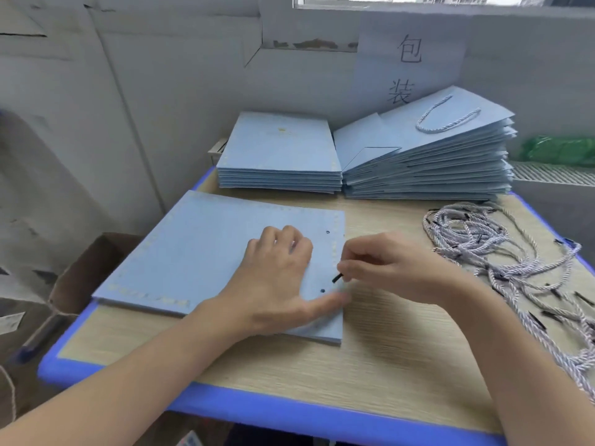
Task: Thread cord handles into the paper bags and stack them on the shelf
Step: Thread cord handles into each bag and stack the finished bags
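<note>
Pinching the black tip (337,278) of a cord between thumb and fingers, the right hand (383,268) forms the working grip; the cord's remainder is hidden behind the hand. The tip's long axis runs diagonally, pointing down and left from the grip toward the near hole (322,290) in the top paper bag (199,249), and stops just short of it. Beside the grip, the left hand (277,284) presses flat on the bag, fingers extended, grasping nothing. The bag lies flat on a small stack at the near-left of the tabletop (386,365); its holed edge faces the grip. A second hole (328,232) lies beyond the grip on the same edge.

Right of the grip, a heap of loose cords (489,252) lies on the tabletop. Beyond the grip, an unthreaded stack (280,149) sits beside a taller finished stack (431,162), whose top bag carries a looped handle (444,119).

Progress, as a judgement: many bags are threaded; this bag is barely begun, and several remain. No shelf is visible, so shelving appears outstanding.
</note>
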A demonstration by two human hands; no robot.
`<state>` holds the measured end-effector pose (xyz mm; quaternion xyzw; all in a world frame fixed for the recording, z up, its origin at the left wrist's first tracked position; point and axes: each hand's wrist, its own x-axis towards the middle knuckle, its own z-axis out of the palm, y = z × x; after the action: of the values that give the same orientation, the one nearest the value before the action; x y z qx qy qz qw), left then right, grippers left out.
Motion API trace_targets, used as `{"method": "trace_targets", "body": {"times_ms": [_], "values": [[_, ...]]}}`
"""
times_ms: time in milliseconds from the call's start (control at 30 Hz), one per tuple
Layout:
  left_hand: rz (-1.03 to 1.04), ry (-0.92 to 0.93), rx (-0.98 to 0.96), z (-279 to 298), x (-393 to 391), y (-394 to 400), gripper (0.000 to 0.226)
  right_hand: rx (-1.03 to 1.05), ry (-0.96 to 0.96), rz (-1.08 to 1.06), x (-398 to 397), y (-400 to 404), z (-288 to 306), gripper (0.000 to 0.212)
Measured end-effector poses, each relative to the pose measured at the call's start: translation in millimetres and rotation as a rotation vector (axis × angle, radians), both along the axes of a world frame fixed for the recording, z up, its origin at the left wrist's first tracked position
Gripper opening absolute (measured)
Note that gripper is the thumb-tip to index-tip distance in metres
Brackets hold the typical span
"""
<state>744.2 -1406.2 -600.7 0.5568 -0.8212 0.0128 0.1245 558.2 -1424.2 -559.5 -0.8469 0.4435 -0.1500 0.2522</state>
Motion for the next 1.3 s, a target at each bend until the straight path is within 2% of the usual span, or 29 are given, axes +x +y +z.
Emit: {"method": "trace_targets", "body": {"times_ms": [133, 233, 300, 467, 700, 867, 1033, 1133, 1233, 1300], "values": [[-0.005, -0.029, 0.059, -1.2, -4.2, 7.0, 0.09, -0.016, -0.116, -0.034, -0.6, 1.0, -3.3, 0.018], [-0.023, -0.009, 0.094, -0.9, -1.9, 7.9, 0.077, -0.008, -0.199, -0.021, 4.8, 2.4, -11.5, 0.022], [-0.061, 0.037, 0.141, -1.0, 2.5, 9.2, 0.079, -0.038, -0.179, 0.015, 7.9, 3.8, -12.8, 0.021], [-0.104, 0.118, 0.163, -2.6, 6.2, 15.2, 0.1, -0.163, -0.051, 0.121, 12.2, 5.4, -17.5, 0.014], [-0.102, 0.128, 0.184, -4.0, 5.4, 14.8, 0.099, -0.245, -0.076, 0.135, 23.2, 9.9, -26.8, 0.017], [-0.092, 0.224, 0.212, -3.1, 5.4, 12.4, 0.064, -0.243, -0.128, 0.149, 30.5, 11.5, -30.7, 0.018], [-0.073, 0.359, 0.252, 0.7, 4.0, 12.9, 0.066, -0.175, -0.117, 0.165, 28.1, 13.7, -24.2, 0.029], [-0.029, 0.466, 0.254, 6.0, 6.7, 14.3, 0.05, -0.189, -0.253, 0.048, 20.6, 15.5, -15.9, 0.037], [0.026, 0.524, 0.212, 12.4, 15.2, 13.2, 0.028, -0.22, -0.435, -0.1, 15.3, 16.2, -11.0, 0.028], [0.047, 0.586, 0.215, 15.2, 20.8, 12.7, 0.022, -0.228, -0.423, -0.122, 16.1, 17.8, -11.1, 0.02]]}}
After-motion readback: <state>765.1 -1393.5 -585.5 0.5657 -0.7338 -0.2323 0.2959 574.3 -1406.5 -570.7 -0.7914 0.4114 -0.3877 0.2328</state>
